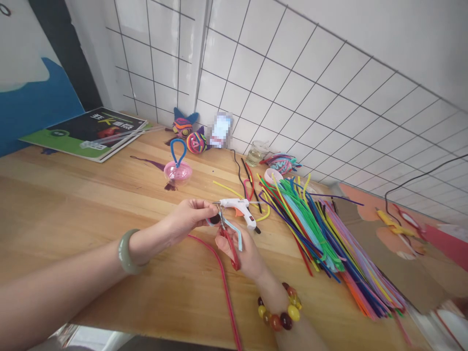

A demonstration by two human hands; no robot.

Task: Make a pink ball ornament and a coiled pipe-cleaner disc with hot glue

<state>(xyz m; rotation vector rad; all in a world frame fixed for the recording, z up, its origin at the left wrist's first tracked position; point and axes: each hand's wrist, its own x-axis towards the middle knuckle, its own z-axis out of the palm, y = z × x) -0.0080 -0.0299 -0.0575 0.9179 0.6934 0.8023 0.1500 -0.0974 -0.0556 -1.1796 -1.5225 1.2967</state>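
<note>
Near the middle of the table, my left hand [193, 214] pinches a light blue pipe cleaner [236, 230] between thumb and fingers. Part of it curves round a small black round piece [215, 218] at my fingertips, and its free end bends down to the right. Red-handled scissors [230, 248] are in my right hand [244, 251], which is closed round the handles. Their metal blades point up and touch or nearly touch the pipe cleaner by my left fingertips; whether they meet is too small to tell. Just behind my hands lies a white glue gun [239, 204] with an orange trigger.
A big bundle of coloured pipe cleaners [314, 229] lies to the right. Behind stand a pink clear shell with a blue loop [178, 170], two striped ornaments [196, 141], a phone [221, 129] and a glass cup [256, 153]. A pink-red cord [222, 273] runs to the front edge.
</note>
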